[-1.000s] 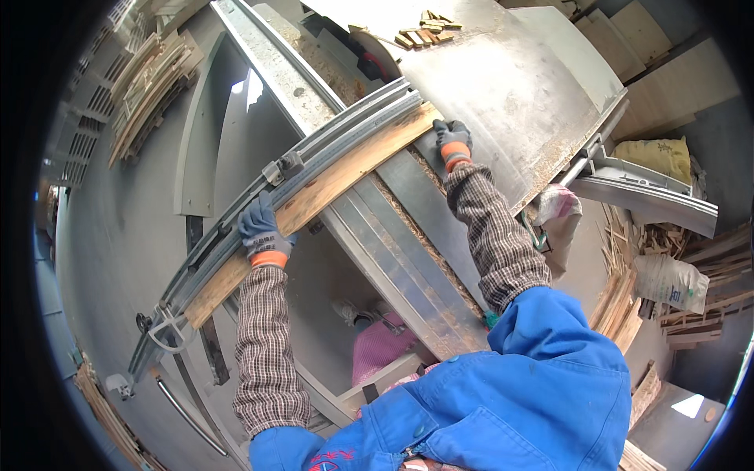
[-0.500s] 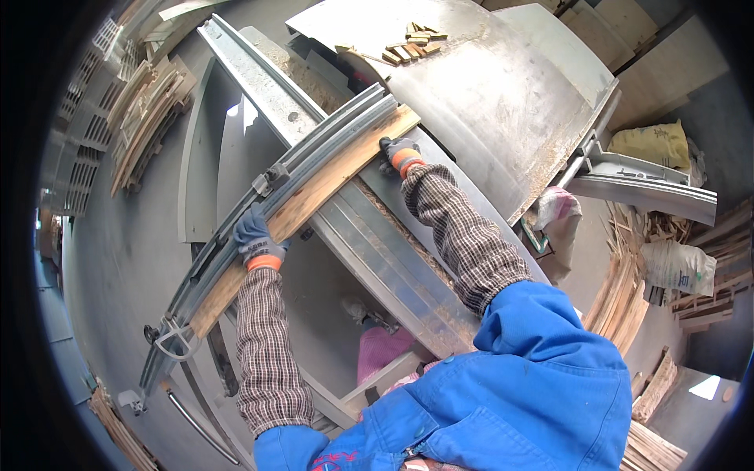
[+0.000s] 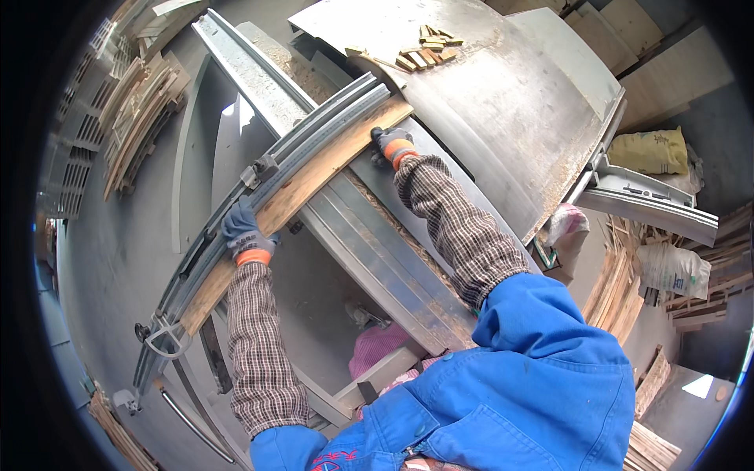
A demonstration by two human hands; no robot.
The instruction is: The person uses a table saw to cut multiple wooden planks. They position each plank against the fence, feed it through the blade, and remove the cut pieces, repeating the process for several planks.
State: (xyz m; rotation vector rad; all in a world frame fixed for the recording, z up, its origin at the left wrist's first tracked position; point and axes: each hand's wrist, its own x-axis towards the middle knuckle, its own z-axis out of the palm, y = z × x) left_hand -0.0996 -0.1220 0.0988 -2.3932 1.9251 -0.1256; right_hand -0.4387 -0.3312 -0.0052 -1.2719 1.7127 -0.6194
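Note:
A long wooden board (image 3: pixel 318 182) lies slantwise against a grey metal fence (image 3: pixel 316 140), across a ribbed metal sliding table (image 3: pixel 385 251). My left hand (image 3: pixel 247 228), in a grey-blue glove with an orange cuff, is closed over the board near its middle, and its fingers reach the fence. Farther up, my right hand (image 3: pixel 392 144) grips the board's near edge close to its far end. The fingertips of both hands are partly hidden. A metal stop block (image 3: pixel 259 170) is mounted on the fence beyond my left hand.
Several small wood blocks (image 3: pixel 424 52) lie on the broad metal machine table (image 3: pixel 491 110) at the far side, with sawdust along its edge. Stacked wood strips (image 3: pixel 145 129) stand at left, more strips (image 3: pixel 616 294) at right. A looped handle (image 3: pixel 167 339) sticks out from the fence's near end.
The whole view has shifted slightly, so the board, fence and both hands appear a little farther left. Both hands keep their hold on the board.

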